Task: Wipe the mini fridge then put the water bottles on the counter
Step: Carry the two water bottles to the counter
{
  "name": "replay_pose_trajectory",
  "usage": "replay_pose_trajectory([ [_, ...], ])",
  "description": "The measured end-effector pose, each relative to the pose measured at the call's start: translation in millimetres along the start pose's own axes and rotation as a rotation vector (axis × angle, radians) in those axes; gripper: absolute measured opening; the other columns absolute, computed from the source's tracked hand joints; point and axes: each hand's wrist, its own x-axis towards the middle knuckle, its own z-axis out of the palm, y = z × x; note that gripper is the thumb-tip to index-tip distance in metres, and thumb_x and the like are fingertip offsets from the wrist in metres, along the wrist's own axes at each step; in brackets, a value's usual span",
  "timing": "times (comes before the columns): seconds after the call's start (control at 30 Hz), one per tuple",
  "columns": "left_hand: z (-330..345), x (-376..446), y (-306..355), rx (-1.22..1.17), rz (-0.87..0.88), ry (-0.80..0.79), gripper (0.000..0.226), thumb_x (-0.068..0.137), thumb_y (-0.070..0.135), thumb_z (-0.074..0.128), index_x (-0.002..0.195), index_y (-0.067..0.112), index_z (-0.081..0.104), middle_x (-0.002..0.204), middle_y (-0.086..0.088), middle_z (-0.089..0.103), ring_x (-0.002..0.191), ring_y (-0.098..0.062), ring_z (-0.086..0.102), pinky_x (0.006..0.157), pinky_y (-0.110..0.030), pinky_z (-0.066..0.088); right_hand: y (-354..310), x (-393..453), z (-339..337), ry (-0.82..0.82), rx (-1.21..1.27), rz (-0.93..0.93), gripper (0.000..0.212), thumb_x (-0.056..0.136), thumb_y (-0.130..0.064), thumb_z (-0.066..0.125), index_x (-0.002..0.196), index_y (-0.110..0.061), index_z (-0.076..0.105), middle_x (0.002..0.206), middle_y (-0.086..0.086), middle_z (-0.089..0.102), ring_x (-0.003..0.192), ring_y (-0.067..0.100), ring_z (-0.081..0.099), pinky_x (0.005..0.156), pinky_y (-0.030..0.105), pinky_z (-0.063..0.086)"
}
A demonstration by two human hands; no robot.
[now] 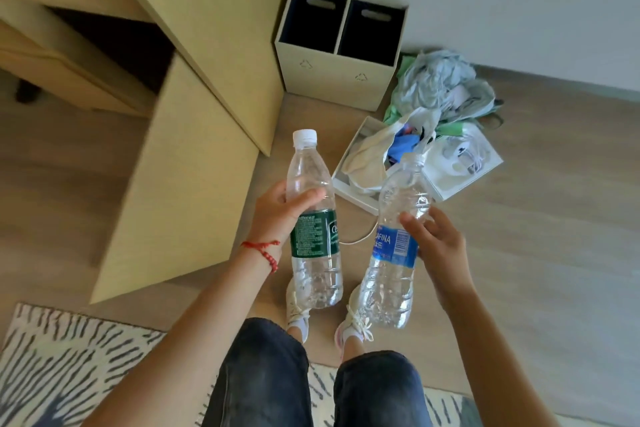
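I hold two clear plastic water bottles upright in front of me, above the floor. My left hand (277, 215), with a red bead bracelet on its wrist, grips the green-labelled bottle (313, 218) around its upper middle. My right hand (436, 243) grips the blue-labelled Aquafina bottle (394, 243), which leans slightly to the right. Both bottles have white caps. A beige cabinet door (180, 184) stands open to the left, with a dark compartment (117, 42) behind it. The mini fridge itself and the counter top are not clearly in view.
A beige two-slot recycling bin (337, 73) stands by the wall. Beside it lie plastic bags (436, 87) and a white box (457, 163) on the wooden floor. A striped rug (69, 364) is under my legs. My feet in light sneakers (353, 322) stand below the bottles.
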Motion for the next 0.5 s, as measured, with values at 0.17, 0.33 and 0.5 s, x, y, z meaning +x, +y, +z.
replay_pose_trajectory([
  [0.17,-23.9,-39.5,39.4,-0.041,0.049,0.025,0.025,0.069,0.030,0.075,0.089,0.020,0.065,0.076,0.004,0.067,0.066,-0.008,0.065,0.057,-0.022,0.050,-52.4,-36.1,14.1,-0.005,-0.010,-0.072,0.033,0.075,-0.036,0.068,0.095,-0.015,0.051,0.052,-0.013,0.054,0.055,0.000,0.055,0.052,0.014,0.046],
  [0.33,-44.9,-72.1,64.9,-0.072,0.130,0.056,0.015,0.073,0.024,0.074,0.084,0.027,0.064,0.059,0.017,0.067,0.056,0.004,0.062,0.049,-0.011,0.047,-99.2,-63.8,31.3,-0.013,-0.006,-0.142,0.032,0.080,-0.030,0.066,0.108,-0.015,0.060,0.078,0.024,0.059,0.073,0.019,0.059,0.068,0.034,0.050],
  [0.5,-66.4,-97.8,92.2,-0.118,0.161,0.090,0.010,0.074,0.023,0.073,0.079,0.026,0.065,0.056,0.016,0.066,0.054,0.004,0.061,0.048,-0.011,0.047,-139.0,-80.4,47.1,-0.023,-0.034,-0.218,0.036,0.081,-0.033,0.066,0.114,-0.022,0.059,0.093,0.015,0.068,0.083,0.017,0.069,0.067,0.026,0.057],
])
